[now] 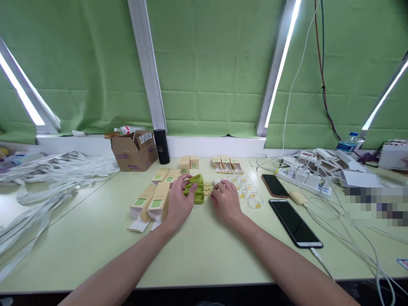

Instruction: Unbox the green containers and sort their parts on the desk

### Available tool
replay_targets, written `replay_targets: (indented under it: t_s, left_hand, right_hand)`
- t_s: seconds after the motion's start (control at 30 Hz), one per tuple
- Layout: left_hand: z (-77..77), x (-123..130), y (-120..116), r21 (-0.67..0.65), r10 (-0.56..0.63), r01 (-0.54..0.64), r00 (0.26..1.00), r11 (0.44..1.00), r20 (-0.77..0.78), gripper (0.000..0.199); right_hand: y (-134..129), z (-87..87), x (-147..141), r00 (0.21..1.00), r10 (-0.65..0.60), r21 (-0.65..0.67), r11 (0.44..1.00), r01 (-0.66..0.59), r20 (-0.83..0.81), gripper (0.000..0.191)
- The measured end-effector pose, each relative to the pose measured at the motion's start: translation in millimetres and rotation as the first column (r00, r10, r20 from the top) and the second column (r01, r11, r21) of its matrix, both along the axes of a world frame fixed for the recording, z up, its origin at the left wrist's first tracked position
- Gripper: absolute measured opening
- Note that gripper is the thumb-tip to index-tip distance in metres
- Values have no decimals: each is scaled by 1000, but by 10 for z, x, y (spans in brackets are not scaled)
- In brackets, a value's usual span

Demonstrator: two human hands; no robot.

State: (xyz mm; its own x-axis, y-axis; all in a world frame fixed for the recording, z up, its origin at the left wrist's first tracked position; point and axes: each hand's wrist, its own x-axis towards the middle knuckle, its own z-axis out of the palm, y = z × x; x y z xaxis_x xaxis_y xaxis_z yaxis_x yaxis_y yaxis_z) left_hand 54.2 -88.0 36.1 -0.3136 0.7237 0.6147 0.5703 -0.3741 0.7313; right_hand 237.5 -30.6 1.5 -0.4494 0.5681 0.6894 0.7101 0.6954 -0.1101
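Note:
My left hand [181,199] has its thumb and fingers around a small green tray [196,179], which is tilted. Right below it lie more green trays [199,198] of the same kind. Small pale-yellow pieces [207,188] sit in rows on the table between my hands. My right hand [227,199] is beside these pieces with its fingertips pinched together; what they hold, if anything, is hidden. Clear plastic cups [255,202] with yellow bits in them stand just right of my right hand. Tan cartons [159,197] with green labels lie left of my left hand.
More small tan boxes [227,165] stand farther back. A cardboard box [134,153] and a black cylinder [161,146] are at the back left. White straps [63,170] cover the far left. Two phones [296,223], a power strip [306,180] and loose cables occupy the right.

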Motion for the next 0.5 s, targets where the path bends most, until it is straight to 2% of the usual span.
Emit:
replay_targets:
  t_s: [0.17, 0.3, 0.4, 0.5]
  left_hand:
    - [46, 34, -39, -33, -22, 23, 1000, 999, 14, 26]
    - [87, 60, -60, -76, -41, 47, 996, 996, 77, 33]
    - [104, 63, -44, -114, -131, 165, 958, 980, 254, 44]
    - [119, 64, -26, -102, -221, 291, 875, 951, 430, 50]
  right_hand:
    - [34, -50, -60, 998, -18, 7, 1000, 18, 62, 13]
    - [16, -15, -54, 1000, 1, 33, 999, -2, 23, 13]
    - [-67, 65, -11, 998, 25, 46, 999, -23, -51, 12]
    - [-204, 141, 28, 997, 65, -34, 997, -66, -53, 10]
